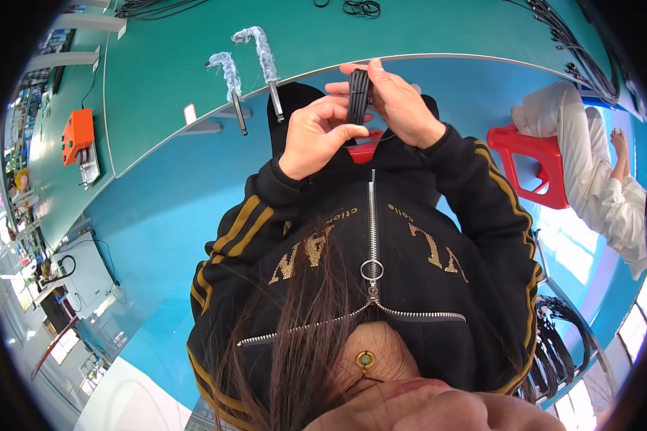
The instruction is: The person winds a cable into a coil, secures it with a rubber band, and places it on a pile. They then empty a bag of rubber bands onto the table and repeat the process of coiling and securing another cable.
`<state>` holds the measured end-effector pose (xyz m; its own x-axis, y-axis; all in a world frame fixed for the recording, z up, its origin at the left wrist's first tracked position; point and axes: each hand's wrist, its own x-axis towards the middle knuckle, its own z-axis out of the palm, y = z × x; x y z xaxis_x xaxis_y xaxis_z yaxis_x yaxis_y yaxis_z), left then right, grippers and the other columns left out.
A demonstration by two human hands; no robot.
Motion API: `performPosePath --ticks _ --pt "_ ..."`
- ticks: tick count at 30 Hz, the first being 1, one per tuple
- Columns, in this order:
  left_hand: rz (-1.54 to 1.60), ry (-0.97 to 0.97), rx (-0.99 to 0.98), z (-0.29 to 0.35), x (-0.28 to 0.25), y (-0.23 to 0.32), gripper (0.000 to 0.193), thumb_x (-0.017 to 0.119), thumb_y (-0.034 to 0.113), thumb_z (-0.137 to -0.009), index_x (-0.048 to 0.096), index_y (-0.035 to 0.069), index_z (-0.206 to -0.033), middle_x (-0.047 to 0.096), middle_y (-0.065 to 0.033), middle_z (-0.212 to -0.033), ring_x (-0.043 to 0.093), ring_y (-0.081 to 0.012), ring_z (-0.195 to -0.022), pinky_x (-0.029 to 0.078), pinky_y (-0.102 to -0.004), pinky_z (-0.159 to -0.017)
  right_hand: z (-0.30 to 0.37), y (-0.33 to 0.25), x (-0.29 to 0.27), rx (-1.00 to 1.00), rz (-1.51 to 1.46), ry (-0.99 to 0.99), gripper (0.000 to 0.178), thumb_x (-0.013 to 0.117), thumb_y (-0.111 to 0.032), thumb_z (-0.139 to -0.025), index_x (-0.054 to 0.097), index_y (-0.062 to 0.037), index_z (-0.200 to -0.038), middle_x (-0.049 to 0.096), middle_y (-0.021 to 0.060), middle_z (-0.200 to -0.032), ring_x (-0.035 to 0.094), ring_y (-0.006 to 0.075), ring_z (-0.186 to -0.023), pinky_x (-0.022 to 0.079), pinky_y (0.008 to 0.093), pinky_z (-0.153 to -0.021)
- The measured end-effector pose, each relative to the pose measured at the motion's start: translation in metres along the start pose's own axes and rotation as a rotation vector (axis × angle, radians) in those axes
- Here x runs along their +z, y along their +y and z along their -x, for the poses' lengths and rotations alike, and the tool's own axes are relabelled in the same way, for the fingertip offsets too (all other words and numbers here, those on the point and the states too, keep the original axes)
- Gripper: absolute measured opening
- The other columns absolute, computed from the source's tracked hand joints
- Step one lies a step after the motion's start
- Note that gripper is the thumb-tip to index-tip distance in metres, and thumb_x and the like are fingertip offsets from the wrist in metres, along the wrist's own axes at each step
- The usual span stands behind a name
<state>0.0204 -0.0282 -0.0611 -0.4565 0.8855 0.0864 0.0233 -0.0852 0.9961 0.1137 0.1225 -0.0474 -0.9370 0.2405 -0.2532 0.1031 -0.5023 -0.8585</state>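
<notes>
A small coiled bundle of black cable (358, 97) is held in front of my chest, just off the table's near edge. My left hand (316, 133) pinches its lower end between thumb and fingers. From the other side my right hand (402, 104) closes around the bundle, with its fingers behind it. A thin dark strand runs down from the coil beneath my hands. Parts of the fingers are hidden behind the cable.
Two bent rods (266, 61) wrapped in pale blue material jut from the green table (172, 65). An orange box (77, 136) sits at left. More black cables (564, 36) lie at far right. A person in white (575, 136) sits by a red stool (525, 161).
</notes>
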Motion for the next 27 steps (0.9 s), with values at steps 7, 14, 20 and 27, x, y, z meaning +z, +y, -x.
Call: performPosePath --ticks 7,14,20,27 --pt "0.198 0.011 -0.117 0.001 -0.003 0.011 0.008 0.067 -0.007 -0.078 0.062 -0.008 -0.084 0.063 -0.0137 -0.101 0.066 -0.0183 -0.089 0.054 -0.0272 -0.079 0.008 -0.010 -0.012 -0.435 0.740 0.219 0.030 0.053 -0.011 -0.093 0.049 0.0010 -0.120 0.064 0.0103 -0.095 0.062 0.0152 -0.088 0.050 0.0249 -0.075" --pt "0.258 0.031 -0.122 0.001 0.003 0.017 0.014 0.066 -0.008 -0.079 0.052 -0.004 -0.083 0.065 -0.0134 -0.100 0.065 -0.0181 -0.094 0.054 -0.0264 -0.077 0.009 -0.003 -0.008 -0.674 0.806 0.306 0.015 0.059 -0.001 -0.087 0.052 0.0022 -0.101 0.064 0.0058 -0.075 0.060 0.0098 -0.059 0.048 0.0201 -0.053" --pt "0.104 -0.008 -0.069 0.002 -0.002 0.003 0.020 0.068 -0.007 -0.078 0.049 -0.001 -0.079 0.066 -0.0133 -0.095 0.066 -0.0164 -0.090 0.054 -0.0254 -0.072 0.016 -0.007 0.000 -0.419 0.531 0.309 0.009 0.058 -0.002 -0.088 0.051 0.0011 -0.093 0.064 0.0079 -0.076 0.060 0.0078 -0.059 0.046 0.0191 -0.051" --pt "-0.012 -0.009 0.005 0.002 -0.001 0.004 0.024 0.071 -0.004 -0.076 0.048 -0.001 -0.077 0.066 -0.0133 -0.093 0.066 -0.0124 -0.081 0.053 -0.0245 -0.065 0.019 -0.014 -0.007 -0.240 0.508 0.244 0.008 0.058 -0.003 -0.088 0.052 0.0009 -0.093 0.064 0.0077 -0.076 0.061 0.0078 -0.061 0.045 0.0189 -0.049"
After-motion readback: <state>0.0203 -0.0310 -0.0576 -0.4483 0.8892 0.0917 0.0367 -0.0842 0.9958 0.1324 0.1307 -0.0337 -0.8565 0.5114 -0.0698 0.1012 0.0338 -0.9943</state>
